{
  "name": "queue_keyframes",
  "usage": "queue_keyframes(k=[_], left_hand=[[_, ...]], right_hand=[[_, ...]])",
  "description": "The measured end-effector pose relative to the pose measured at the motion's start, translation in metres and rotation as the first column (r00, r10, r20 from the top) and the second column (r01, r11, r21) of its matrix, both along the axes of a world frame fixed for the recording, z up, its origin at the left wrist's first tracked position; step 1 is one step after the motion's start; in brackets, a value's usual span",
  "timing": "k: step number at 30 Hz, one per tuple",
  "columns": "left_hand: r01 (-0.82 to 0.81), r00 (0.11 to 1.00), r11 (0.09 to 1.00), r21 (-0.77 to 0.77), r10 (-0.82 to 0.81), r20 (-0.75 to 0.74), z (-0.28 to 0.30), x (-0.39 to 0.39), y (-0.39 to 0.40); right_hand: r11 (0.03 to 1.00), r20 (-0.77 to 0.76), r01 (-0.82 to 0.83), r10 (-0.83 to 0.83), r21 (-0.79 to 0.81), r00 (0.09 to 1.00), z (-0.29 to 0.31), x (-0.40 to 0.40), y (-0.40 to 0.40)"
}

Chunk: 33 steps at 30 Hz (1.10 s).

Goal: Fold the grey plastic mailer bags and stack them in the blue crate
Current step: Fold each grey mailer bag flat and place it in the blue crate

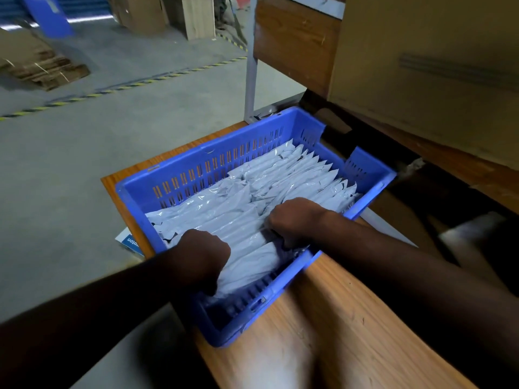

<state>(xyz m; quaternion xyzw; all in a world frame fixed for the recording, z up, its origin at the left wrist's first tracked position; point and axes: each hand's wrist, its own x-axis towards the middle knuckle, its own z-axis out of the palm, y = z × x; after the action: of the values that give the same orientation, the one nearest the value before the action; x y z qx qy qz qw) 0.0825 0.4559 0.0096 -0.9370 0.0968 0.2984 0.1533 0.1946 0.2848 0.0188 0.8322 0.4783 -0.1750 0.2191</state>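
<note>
Both hands, left (200, 255) and right (295, 220), are gripping a folded grey bag (252, 262) inside the crate (179, 167). Glossy folded bags (295, 169) are filling it in rows. Fingertips are hiding underneath the plastic.

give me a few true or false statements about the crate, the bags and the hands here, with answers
1. The blue crate stands on a wooden table. True.
2. The crate holds no bags. False: rows of folded grey mailer bags fill most of it.
3. Both hands are inside the crate. True: the left hand and the right hand both grip the nearest folded bag, at the near end of the crate.
4. The right hand rests flat on the table. False: its fingers are curled on the bag in the crate.
5. The crate's walls are solid. False: they are slotted.
</note>
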Motion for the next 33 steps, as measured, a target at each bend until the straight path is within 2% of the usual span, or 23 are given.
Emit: queue_keyframes(k=[3, 8, 11, 13, 14, 15, 17, 18, 20, 22, 24, 26, 30, 33], left_hand=[[0.055, 0.998, 0.998, 0.042, -0.055, 0.01, -0.003, -0.002, -0.009], [0.063, 0.998, 0.995, 0.078, -0.065, 0.027, 0.001, -0.003, -0.012], [0.014, 0.999, 1.0, 0.017, -0.015, 0.053, 0.011, -0.005, -0.004], [0.004, 0.984, 0.999, -0.048, 0.005, 0.18, 0.022, -0.009, -0.005], [-0.002, 0.959, 0.993, -0.12, 0.036, 0.281, 0.027, -0.012, -0.01], [-0.013, 0.918, 0.969, -0.247, 0.11, 0.38, 0.031, -0.014, -0.017], [0.019, 0.818, 0.839, -0.544, 0.299, 0.491, 0.038, -0.024, -0.038], [0.071, 0.785, 0.763, -0.642, 0.355, 0.509, 0.04, -0.03, -0.051], [0.186, 0.756, 0.638, -0.747, 0.392, 0.524, 0.043, -0.042, -0.081], [0.283, 0.759, 0.531, -0.799, 0.386, 0.525, 0.044, -0.051, -0.116], [0.357, 0.798, 0.423, -0.833, 0.326, 0.507, 0.04, -0.061, -0.159], [0.395, 0.851, 0.351, -0.849, 0.209, 0.482, 0.029, -0.075, -0.205], [0.447, 0.893, 0.282, -0.849, -0.093, 0.439, 0.001, -0.128, -0.31], [0.467, 0.863, 0.251, -0.848, -0.337, 0.376, -0.011, -0.174, -0.385]], right_hand=[[0.991, 0.101, -0.056, 0.069, -0.119, 0.993, 0.001, -0.005, 0.009], [0.99, 0.153, -0.074, 0.092, -0.119, 0.984, 0.003, -0.01, 0.018], [0.997, 0.129, 0.07, -0.068, -0.009, 0.989, 0.008, -0.009, 0.007], [0.955, 0.06, 0.226, -0.241, 0.192, 0.969, 0.015, -0.011, -0.009], [0.891, 0.005, 0.305, -0.325, 0.338, 0.946, 0.02, -0.015, -0.02], [0.78, -0.068, 0.367, -0.388, 0.507, 0.919, 0.024, -0.024, -0.033], [0.426, -0.201, 0.393, -0.428, 0.815, 0.881, 0.03, -0.052, -0.062], [0.242, -0.251, 0.38, -0.433, 0.893, 0.866, 0.032, -0.072, -0.077], [-0.031, -0.354, 0.386, -0.471, 0.922, 0.808, 0.033, -0.116, -0.109], [-0.213, -0.452, 0.402, -0.521, 0.89, 0.724, 0.028, -0.16, -0.141], [-0.345, -0.509, 0.374, -0.582, 0.861, 0.634, 0.022, -0.203, -0.175], [-0.426, -0.549, 0.347, -0.631, 0.836, 0.548, 0.015, -0.246, -0.208], [-0.482, -0.569, 0.307, -0.74, 0.82, 0.359, 0.003, -0.337, -0.287], [-0.49, -0.557, 0.293, -0.801, 0.821, 0.221, 0.0, -0.404, -0.349]])
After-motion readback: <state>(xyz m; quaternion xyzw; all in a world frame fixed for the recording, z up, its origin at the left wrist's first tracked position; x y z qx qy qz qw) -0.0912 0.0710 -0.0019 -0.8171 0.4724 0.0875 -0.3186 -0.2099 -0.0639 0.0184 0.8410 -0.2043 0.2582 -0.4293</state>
